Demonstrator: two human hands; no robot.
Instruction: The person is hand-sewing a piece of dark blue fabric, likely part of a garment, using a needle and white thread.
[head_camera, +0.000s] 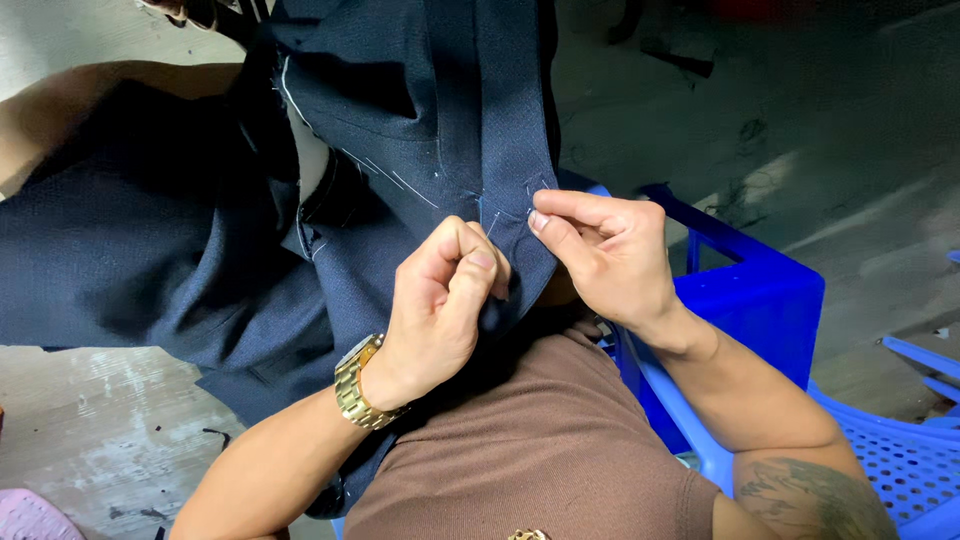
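Now your left hand (440, 300) is closed in a fist around a fold of the dark navy woven garment (420, 110), pinching the edge between thumb and bent fingers. Your right hand (600, 250) is also closed, with thumb and forefinger pressed together on the same edge, just to the right of the left grip. I think they hold a thin needle or thread there, but it is too fine to tell. The garment lies over your lap and spreads away to the left of both grips, with pale basting stitches (400, 180) running toward the pinched place.

To do this step well, keep the left grip firm so the fold stays flat, and let the right grip work very near to it, so the cloth between them does not go slack. Follow the pale stitch line.

Behind the right grip stands a bright blue plastic crate (750, 300), and beside it a blue perforated plastic chair (900, 460), cut off at the frame edge. A gold metal wristwatch (358, 385) sits below the left grip. The garment hides what lies under it, and its upper part is out of the frame.
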